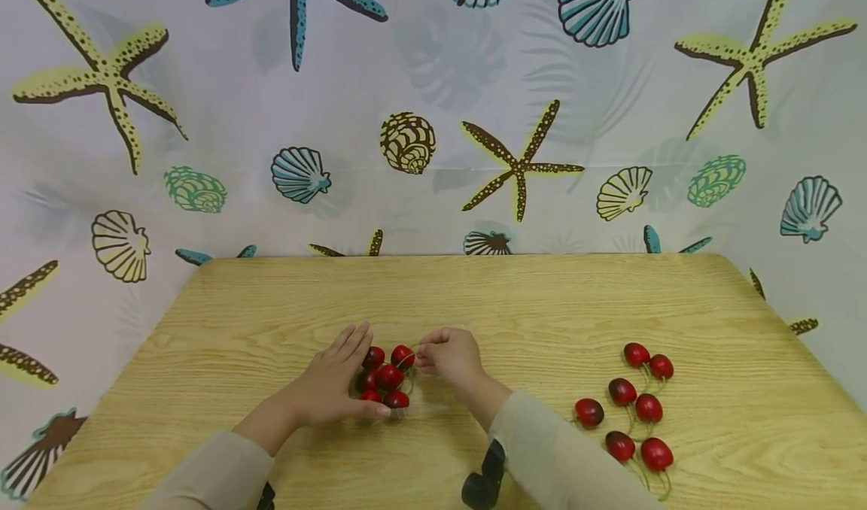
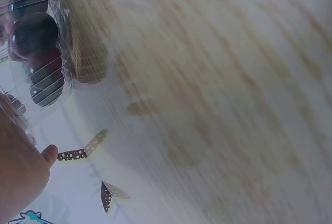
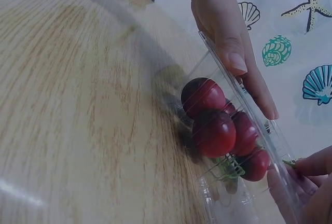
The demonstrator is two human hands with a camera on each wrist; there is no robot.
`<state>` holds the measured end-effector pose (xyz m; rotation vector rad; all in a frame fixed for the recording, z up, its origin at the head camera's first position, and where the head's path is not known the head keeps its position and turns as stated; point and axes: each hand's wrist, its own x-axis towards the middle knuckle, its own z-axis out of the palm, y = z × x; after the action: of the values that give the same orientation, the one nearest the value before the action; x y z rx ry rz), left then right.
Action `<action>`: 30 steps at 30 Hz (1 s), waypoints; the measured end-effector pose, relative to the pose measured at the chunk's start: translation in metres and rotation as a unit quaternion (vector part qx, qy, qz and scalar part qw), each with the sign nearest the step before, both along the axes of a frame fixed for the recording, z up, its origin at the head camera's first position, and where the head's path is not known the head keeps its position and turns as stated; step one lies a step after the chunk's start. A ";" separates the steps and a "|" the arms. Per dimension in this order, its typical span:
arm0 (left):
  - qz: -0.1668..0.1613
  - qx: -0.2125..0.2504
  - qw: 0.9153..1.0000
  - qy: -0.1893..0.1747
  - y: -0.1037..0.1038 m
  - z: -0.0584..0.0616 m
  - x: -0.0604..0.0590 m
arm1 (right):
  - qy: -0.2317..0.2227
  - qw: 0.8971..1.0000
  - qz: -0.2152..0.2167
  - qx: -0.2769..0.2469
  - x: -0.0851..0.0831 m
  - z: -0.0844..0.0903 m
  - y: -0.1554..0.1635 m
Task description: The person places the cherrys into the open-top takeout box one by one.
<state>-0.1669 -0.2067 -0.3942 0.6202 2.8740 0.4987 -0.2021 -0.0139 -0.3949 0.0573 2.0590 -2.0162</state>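
Toward the left edge of the table (image 1: 528,299), the right hand (image 1: 450,356) pinches a stem (image 3: 288,163) and the left hand (image 1: 328,382), straight-fingered, braces a clear box (image 3: 229,81) of cherries (image 1: 390,377), apparently mid-packing: that stem probably wants tucking in, loose cherries (image 1: 649,408) lying nearer the right edge

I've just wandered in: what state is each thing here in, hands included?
Left hand: fingers straight, resting against the clear container.
Right hand: pinching a thin stem.
Clear container: standing on the table, partly filled; lid unclear.
Cherries inside: clustered together.
Seven loose cherries: lying on the table, stems showing on several.
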 end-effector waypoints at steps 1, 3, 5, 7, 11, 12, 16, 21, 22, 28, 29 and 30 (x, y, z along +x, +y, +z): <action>0.000 0.000 1.000 0.001 0.000 0.000 0.000 | 0.001 1.000 0.000 0.004 0.000 0.000 0.000; 0.000 0.000 1.000 0.000 0.000 0.000 0.001 | 0.001 1.000 0.000 0.013 0.000 -0.001 -0.001; 0.000 0.001 1.000 -0.001 0.000 0.000 0.001 | 0.002 1.000 0.002 0.021 0.001 -0.001 0.000; 0.000 0.002 1.000 -0.002 0.000 -0.001 0.001 | 0.001 1.000 0.004 0.029 0.001 0.001 0.000; 0.000 0.001 1.000 -0.001 0.000 -0.001 0.000 | 0.000 0.999 0.012 0.042 0.001 0.004 0.002; 0.000 0.000 1.000 -0.002 0.000 -0.001 0.000 | 0.000 0.999 0.015 0.045 0.001 0.006 0.003; 0.000 -0.001 1.000 -0.003 0.000 0.000 0.000 | -0.004 0.998 0.031 0.051 0.002 0.009 0.006; -0.002 -0.002 1.000 0.001 0.000 0.001 0.000 | -0.001 0.996 0.055 0.064 0.004 0.014 0.011; -0.002 -0.002 1.000 0.001 0.000 0.001 0.000 | 0.002 0.996 0.059 0.066 0.004 0.015 0.012; -0.007 0.000 1.000 0.003 0.001 0.001 0.001 | 0.013 0.995 0.072 0.061 0.005 0.018 0.020; -0.007 0.001 1.000 0.003 0.001 0.001 0.001 | 0.014 0.995 0.075 0.058 0.005 0.019 0.021; -0.007 0.001 1.000 0.003 0.001 0.001 0.001 | 0.015 0.996 0.076 0.053 0.005 0.019 0.022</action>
<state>-0.1661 -0.2054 -0.3934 0.6433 2.8737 0.4976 -0.1970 0.0086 -0.3760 -0.1066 2.1187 -1.8272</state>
